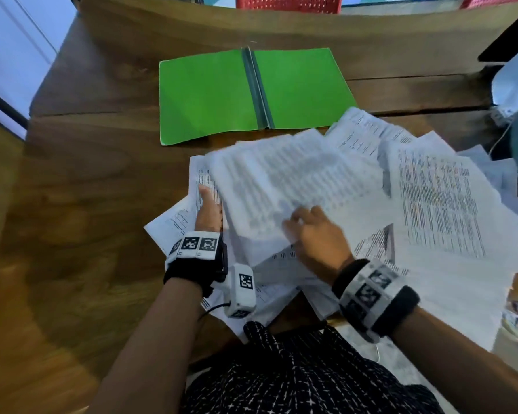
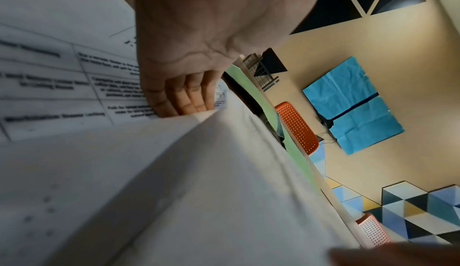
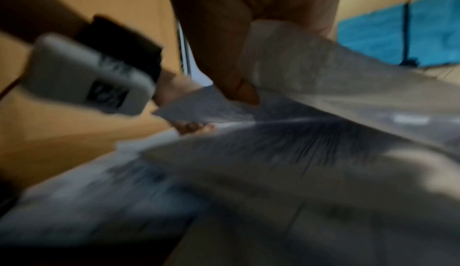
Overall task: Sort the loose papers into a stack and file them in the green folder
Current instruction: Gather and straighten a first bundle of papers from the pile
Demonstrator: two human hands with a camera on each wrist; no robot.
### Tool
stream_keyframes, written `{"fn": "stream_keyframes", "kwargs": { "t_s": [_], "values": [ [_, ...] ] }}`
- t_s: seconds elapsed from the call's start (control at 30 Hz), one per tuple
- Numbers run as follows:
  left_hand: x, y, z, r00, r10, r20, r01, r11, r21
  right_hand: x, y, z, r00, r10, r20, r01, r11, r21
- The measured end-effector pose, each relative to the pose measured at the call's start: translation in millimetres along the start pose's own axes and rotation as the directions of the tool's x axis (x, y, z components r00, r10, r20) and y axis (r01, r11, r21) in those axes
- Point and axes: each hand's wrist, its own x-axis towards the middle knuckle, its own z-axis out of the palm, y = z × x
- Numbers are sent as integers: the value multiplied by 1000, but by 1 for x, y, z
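The left hand lies on the loose papers at their left edge, fingers curled under a raised sheet, holding it. The right hand pinches the same blurred sheet from its near side. The green folder lies open on the table, just beyond the papers.

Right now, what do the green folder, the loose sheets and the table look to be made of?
Green folder: thin card or plastic, matte green, with a grey spine strip; it lies open and flat. Which of the two, I cannot tell.
Loose sheets: plain white printer paper, printed in black text; they bend and overlap freely.
Table: dark brown wood or wood veneer, grain and plank seams showing, slight sheen.
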Motion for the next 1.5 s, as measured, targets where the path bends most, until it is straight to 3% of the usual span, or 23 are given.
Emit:
{"fn": "stream_keyframes", "kwargs": {
  "t_s": [0.1, 0.2, 0.23, 0.3, 0.33, 0.37, 0.43, 0.5, 0.7, 0.83, 0.9, 0.93, 1.0, 1.13, 1.2, 1.3, 1.43, 1.5],
  "values": [
    [-13, 6, 1, 998, -14, 60, 7, 993, 121, -4, -10, 22, 966, -104, 238, 71, 987, 142],
    [-15, 2, 7, 998, 60, -17, -49, 920, 390, 4, -6, 16, 894, -118, 433, -51, 932, 359],
    [-15, 0, 9, 993, 106, -42, -75, 883, 464, 9, -1, 10, 909, -50, 413, -140, 898, 416],
    [-16, -4, 12, 981, 172, -90, -93, 822, 562, 24, 26, 1, 928, 207, 309, -345, 792, 505],
    [-17, -6, 13, 977, 186, -104, -92, 810, 579, 31, 45, -2, 905, 351, 241, -425, 757, 496],
    [-18, -6, 12, 973, 201, -110, -99, 802, 589, 37, 65, -4, 855, 482, 193, -514, 732, 447],
    [-18, -7, 11, 971, 214, -111, -110, 804, 584, 43, 96, -5, 713, 667, 216, -696, 636, 333],
    [-20, -5, 12, 974, 202, -103, -112, 823, 557, 43, 104, -2, 623, 735, 267, -779, 554, 292],
    [-34, 3, 26, 993, 114, 9, -110, 928, 356, 43, 46, 27, 725, 541, 426, -688, 543, 482],
    [-30, 6, 20, 991, 128, 42, -134, 955, 264, 48, 40, 15, 836, 501, 224, -519, 590, 618],
    [-30, 16, 12, 980, 196, 30, -198, 964, 175, 49, 41, -10, 875, 473, 98, -396, 587, 706],
    [-32, 24, 8, 960, 280, 12, -280, 956, 89, 50, 40, -29, 885, 464, 47, -325, 541, 776],
    [-42, 45, 2, 890, 452, -60, -456, 881, -130, 52, 39, -62, 888, 455, -69, -182, 485, 855],
    [-64, 86, -7, 750, 650, -122, -610, 609, -508, 59, 38, -99, 855, 451, -254, 26, 454, 891],
    [-74, 93, -10, 706, 697, -124, -634, 544, -550, 60, 35, -108, 847, 451, -282, 80, 417, 906],
    [-71, 90, -12, 710, 704, -24, -593, 579, -559, 57, 35, -104, 836, 467, -287, 120, 355, 927],
    [-62, 69, -12, 678, 735, 1, -658, 608, -443, 50, 37, -82, 871, 458, -174, 63, 248, 967],
    [-57, 52, -6, 662, 750, -4, -702, 618, -352, 46, 33, -70, 902, 422, -90, -20, 248, 969]
  ]
}}
